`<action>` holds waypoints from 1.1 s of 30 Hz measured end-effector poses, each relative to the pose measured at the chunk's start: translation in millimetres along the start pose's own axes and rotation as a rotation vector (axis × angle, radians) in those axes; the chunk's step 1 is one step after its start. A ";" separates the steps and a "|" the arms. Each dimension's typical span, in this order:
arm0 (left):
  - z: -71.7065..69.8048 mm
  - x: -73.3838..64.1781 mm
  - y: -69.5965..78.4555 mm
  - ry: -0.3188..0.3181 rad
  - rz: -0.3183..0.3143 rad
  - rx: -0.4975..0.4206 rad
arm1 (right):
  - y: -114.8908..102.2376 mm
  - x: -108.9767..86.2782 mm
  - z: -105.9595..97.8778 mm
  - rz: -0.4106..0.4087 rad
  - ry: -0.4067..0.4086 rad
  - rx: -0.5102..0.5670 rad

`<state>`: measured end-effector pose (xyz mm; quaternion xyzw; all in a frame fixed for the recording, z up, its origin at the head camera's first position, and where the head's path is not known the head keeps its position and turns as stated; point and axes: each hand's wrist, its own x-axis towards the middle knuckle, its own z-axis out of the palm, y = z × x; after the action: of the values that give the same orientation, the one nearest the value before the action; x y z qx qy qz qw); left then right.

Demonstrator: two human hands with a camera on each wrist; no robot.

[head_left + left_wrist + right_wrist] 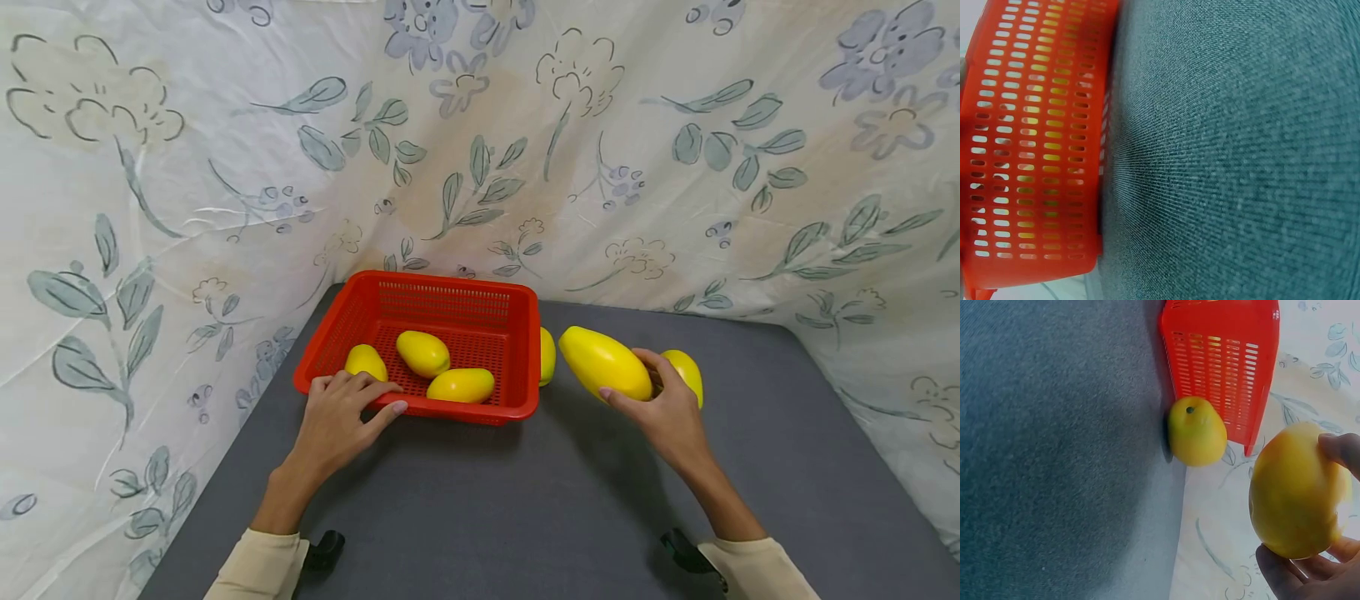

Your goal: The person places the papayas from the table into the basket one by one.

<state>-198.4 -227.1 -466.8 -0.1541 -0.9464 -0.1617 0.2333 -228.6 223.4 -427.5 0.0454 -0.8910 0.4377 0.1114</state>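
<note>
A red plastic basket (457, 287) holds a few yellow mangoes (423, 354) and sits toward the back left of the table. At its near-left rim, my left hand (341, 421) grips the edge, fingers over the inside and thumb along the front. My right hand (667, 417) holds another yellow mango (606, 363) up above the table, right of the basket; thumb and fingers stand on opposite sides of it in the right wrist view. Beside the basket's right wall lies one more mango (1196, 431). Partly hidden behind my right hand is a further mango (686, 375).
Dark grey cloth covers the table (495, 508). A flower-patterned white sheet (480, 192) hangs along the back and both sides. In the left wrist view, the basket's slotted wall (1035, 144) stands upright on the cloth.
</note>
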 end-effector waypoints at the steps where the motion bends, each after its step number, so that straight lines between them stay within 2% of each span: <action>1: 0.2 0.0 -0.1 0.000 0.000 0.000 | -0.9 -0.1 0.2 -0.002 0.001 0.001; 25: 2.1 0.8 -0.7 0.000 -0.009 -0.003 | -26.1 0.6 10.9 -0.044 -0.043 0.076; 33: 1.5 0.8 1.9 0.006 -0.008 -0.013 | -31.9 3.4 17.6 -0.092 -0.039 0.074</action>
<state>-199.0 -224.6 -467.2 -0.1511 -0.9452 -0.1694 0.2347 -229.1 190.0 -412.5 0.0991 -0.8731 0.4640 0.1122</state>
